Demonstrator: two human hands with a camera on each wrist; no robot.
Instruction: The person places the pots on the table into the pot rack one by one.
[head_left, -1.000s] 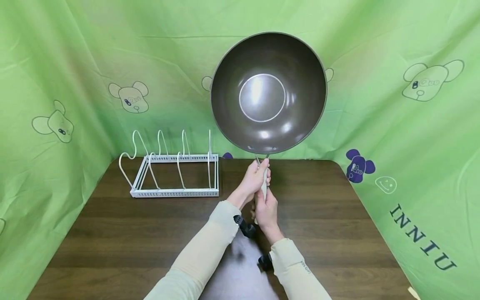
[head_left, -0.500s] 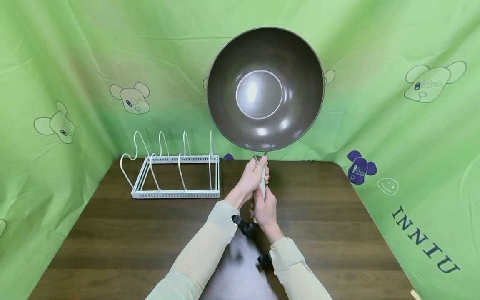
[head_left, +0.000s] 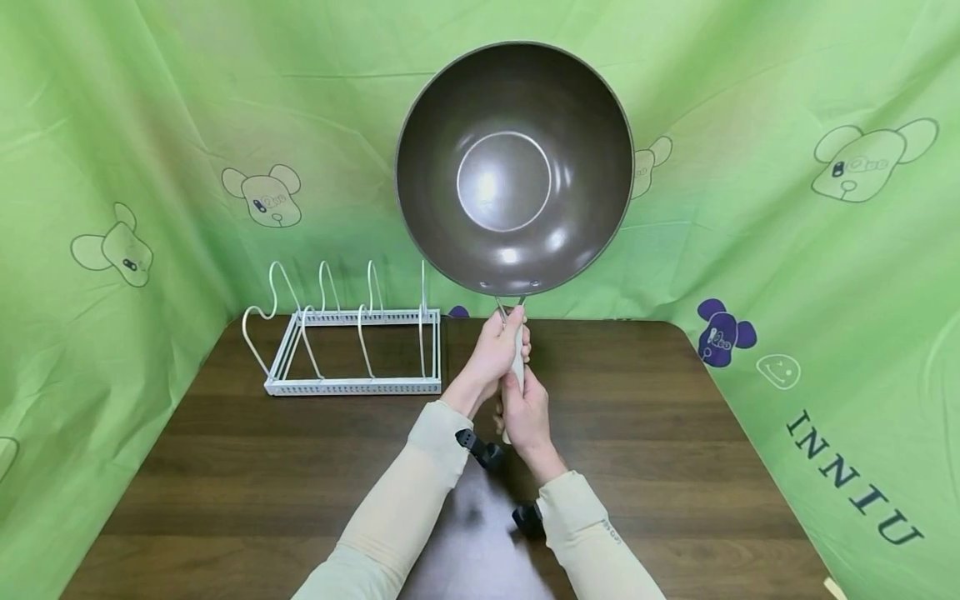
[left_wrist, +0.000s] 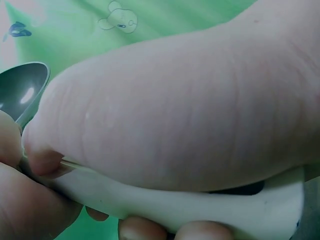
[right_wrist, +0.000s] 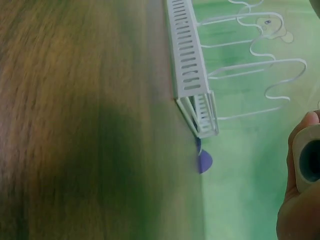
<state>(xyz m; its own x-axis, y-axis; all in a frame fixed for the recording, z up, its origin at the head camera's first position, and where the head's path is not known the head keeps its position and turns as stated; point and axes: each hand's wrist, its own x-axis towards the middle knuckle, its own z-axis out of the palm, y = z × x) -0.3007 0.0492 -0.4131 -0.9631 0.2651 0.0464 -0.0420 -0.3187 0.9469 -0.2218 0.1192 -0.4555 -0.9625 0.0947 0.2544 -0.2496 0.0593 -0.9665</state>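
A deep dark wok (head_left: 517, 100) is held up over the back of the table, its brown-grey inside facing me. Its pale handle (head_left: 518, 358) points down toward me. My left hand (head_left: 491, 354) grips the handle's upper part, just below the rim. Lower down, my right hand (head_left: 525, 412) holds the same handle near its end. The left wrist view shows fingers wrapped round the white handle (left_wrist: 240, 212), with part of the wok (left_wrist: 22, 87) beyond. At the right edge of the right wrist view, the handle's hollow end (right_wrist: 305, 155) shows by the right hand (right_wrist: 300, 215).
A white wire pan rack (head_left: 352, 387) with several upright loops stands at the back left of the brown wooden table (head_left: 637, 467). Green printed cloth (head_left: 750, 217) hangs behind and along both sides. Small black cameras are strapped to both wrists.
The wok has moved left and slightly up, closer to the rack's side. Both hands have shifted left with it, keeping their hold on the handle.
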